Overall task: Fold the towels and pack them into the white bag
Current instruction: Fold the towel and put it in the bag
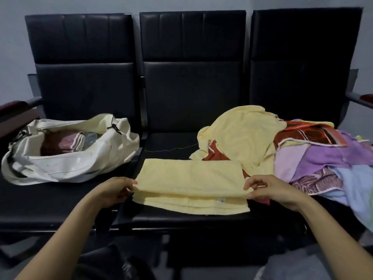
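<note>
Head view: pale yellow terry towel (189, 176), folded to a long strip, flat on the black padded bench (177, 142) for squaring; each end pinched, left hand (113, 190) and right hand (272, 189), fingers (253, 183) closed on cloth; open white canvas bag (60, 166) alongside, ready for packing.

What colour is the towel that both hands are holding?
Pale yellow, plain with no pattern. The head view shows the towel clearly on the middle seat.

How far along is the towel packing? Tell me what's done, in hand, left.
Done: folded towels lie inside the white bag. In hand: the left hand and right hand pinch the ends of a part-folded yellow towel. Left: a heap of unfolded towels beside it.
</note>
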Demonstrator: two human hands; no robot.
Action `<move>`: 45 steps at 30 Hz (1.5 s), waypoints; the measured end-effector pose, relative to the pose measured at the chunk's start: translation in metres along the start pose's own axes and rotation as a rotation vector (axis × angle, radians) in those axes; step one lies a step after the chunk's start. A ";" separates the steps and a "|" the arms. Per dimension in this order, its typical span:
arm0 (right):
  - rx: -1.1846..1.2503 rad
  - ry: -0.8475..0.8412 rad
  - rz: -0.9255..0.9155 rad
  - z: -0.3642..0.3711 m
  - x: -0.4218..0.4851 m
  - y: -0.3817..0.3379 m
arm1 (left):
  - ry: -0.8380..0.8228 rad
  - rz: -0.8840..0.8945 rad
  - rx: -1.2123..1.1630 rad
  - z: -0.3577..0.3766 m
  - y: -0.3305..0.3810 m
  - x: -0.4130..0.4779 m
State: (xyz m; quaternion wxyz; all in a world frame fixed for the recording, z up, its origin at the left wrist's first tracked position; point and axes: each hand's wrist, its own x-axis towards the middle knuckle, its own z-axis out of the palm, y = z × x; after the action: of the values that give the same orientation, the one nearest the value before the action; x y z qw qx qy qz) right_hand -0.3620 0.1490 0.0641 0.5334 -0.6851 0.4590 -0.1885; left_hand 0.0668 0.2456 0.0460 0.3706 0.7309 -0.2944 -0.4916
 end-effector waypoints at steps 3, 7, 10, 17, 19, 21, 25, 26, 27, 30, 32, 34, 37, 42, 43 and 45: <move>-0.021 -0.026 -0.005 -0.002 -0.001 0.005 | -0.008 -0.001 0.044 -0.003 -0.008 0.000; -0.063 -0.119 0.006 -0.008 0.002 0.011 | -0.008 -0.026 0.170 -0.005 -0.013 0.003; -0.179 -0.224 0.046 -0.006 0.005 0.015 | -0.017 -0.035 0.372 -0.005 -0.012 0.004; -0.420 -0.020 -0.056 0.003 0.018 0.012 | 0.172 0.064 0.363 0.008 -0.007 0.018; -0.441 0.131 -0.147 0.019 0.028 0.006 | 0.252 0.061 0.367 0.018 -0.003 0.024; -0.511 0.134 -0.201 0.039 0.039 0.001 | 0.283 0.041 0.332 0.031 0.002 0.030; -0.683 0.024 -0.234 0.075 0.061 -0.002 | 0.330 0.023 0.277 0.041 0.015 0.035; -0.731 0.001 -0.242 0.080 0.066 -0.003 | 0.334 -0.001 0.257 0.040 0.016 0.040; -0.776 -0.017 -0.245 0.084 0.070 -0.003 | 0.303 -0.006 0.353 0.036 0.016 0.042; -0.883 -0.075 -0.231 0.091 0.076 -0.009 | 0.167 -0.060 0.271 0.029 0.024 0.045; -0.930 -0.137 -0.222 0.094 0.076 -0.015 | 0.080 -0.103 0.198 0.025 0.025 0.046; -0.973 -0.217 -0.202 0.098 0.078 -0.020 | 0.013 -0.139 0.142 0.022 0.025 0.045; -1.030 -0.326 -0.143 0.102 0.089 -0.024 | -0.043 -0.134 0.024 0.022 0.028 0.041; -1.104 -0.457 -0.080 0.115 0.101 -0.046 | -0.236 -0.009 -0.235 0.017 0.038 0.025; -1.105 -0.472 -0.088 0.117 0.103 -0.051 | -0.268 0.029 -0.272 0.016 0.039 0.022; -1.016 -0.474 -0.093 0.116 0.106 -0.058 | -0.314 0.110 -0.305 0.020 0.043 0.017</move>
State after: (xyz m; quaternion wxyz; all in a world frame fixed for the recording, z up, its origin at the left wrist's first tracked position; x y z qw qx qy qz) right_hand -0.1965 0.1268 0.0503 0.2161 -0.8991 0.3289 0.1919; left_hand 0.0512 0.2032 0.0685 0.4531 0.5637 -0.3101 -0.6171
